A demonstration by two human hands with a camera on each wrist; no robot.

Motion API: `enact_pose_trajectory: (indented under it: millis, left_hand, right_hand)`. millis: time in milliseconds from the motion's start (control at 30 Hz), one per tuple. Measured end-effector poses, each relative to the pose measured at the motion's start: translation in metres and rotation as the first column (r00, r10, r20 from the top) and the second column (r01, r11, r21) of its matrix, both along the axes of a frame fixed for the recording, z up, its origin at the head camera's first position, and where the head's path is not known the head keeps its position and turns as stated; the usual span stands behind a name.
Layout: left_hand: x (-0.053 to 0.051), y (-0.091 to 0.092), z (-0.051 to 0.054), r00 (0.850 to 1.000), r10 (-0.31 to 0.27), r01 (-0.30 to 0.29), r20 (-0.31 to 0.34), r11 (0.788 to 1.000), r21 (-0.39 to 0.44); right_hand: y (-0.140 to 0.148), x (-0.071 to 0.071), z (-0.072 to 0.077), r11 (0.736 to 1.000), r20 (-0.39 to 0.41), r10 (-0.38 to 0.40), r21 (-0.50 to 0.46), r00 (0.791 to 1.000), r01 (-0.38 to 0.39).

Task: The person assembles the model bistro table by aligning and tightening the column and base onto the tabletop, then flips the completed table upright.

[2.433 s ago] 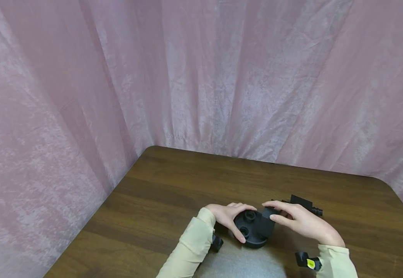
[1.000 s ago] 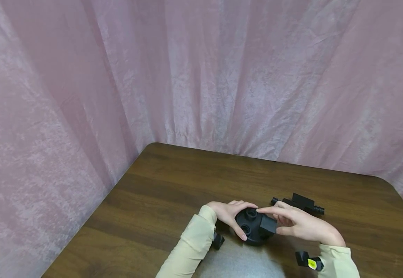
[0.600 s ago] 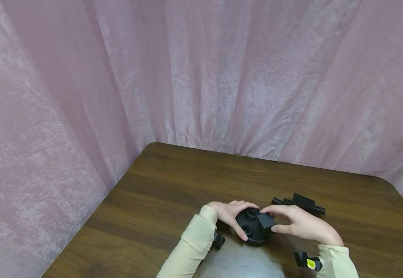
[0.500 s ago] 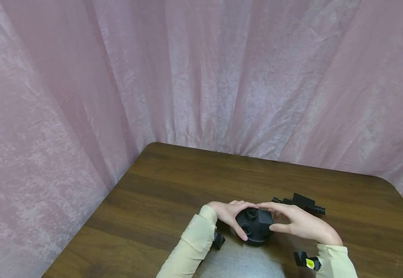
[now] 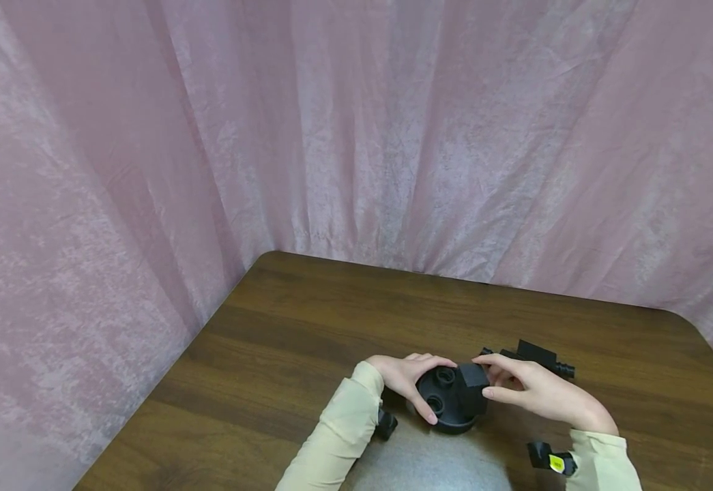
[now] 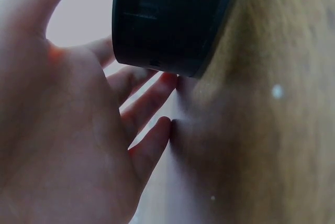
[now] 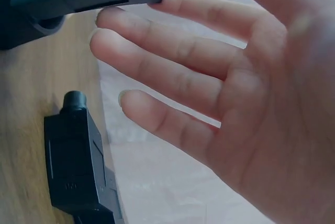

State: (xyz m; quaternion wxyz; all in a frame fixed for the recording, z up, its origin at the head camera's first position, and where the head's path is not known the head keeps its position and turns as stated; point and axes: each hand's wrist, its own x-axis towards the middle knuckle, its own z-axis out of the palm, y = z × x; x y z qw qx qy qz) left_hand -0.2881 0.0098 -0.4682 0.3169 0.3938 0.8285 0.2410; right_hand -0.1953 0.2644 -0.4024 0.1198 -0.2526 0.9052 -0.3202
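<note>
A round black base (image 5: 450,398) with raised ring-shaped sockets stands on the table near its front edge. My left hand (image 5: 402,380) grips its left side, thumb at the front and fingers round the back. In the left wrist view the curved wall of the base (image 6: 170,22) sits between thumb and fingers. At the right side of the base, a black boxy part (image 5: 472,376) is tilted up. My right hand (image 5: 537,389) pinches it between thumb and index finger; the other fingers stay off it. Where the box meets the base is hard to see.
Behind my right hand lies another black device (image 5: 537,353), a block with ribbed round ends, also visible in the right wrist view as a dark block (image 7: 73,156). The brown wooden table (image 5: 331,307) ends at a pink curtain (image 5: 393,136).
Half a second ago the boxy part lay lower across the base; now it is tilted up and right. My right hand has moved slightly right with it. The left hand keeps its place.
</note>
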Motion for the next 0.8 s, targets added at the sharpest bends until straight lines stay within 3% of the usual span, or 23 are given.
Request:
enact_pose_trajectory:
  millis: [233, 500, 800]
  left_hand:
    - [0.0011, -0.0015, -0.0003, 1.0, 0.003, -0.003, 0.015, 1.0, 0.006]
    - [0.0015, -0.0012, 0.0003, 1.0, 0.011, -0.011, -0.009, 1.0, 0.003]
    - [0.0014, -0.0013, 0.0002, 1.0, -0.003, 0.003, -0.019, 1.0, -0.002]
  right_hand:
    - [0.0004, -0.0009, -0.0025, 0.997, 0.012, -0.06, 0.051, 0.998, 0.06]
    - [0.0028, -0.0015, -0.005, 1.0, 0.029, 0.003, 0.001, 1.0, -0.003]
    - [0.0071, 0.0055, -0.0014, 0.997, -0.07, 0.068, -0.034, 0.995, -0.07]
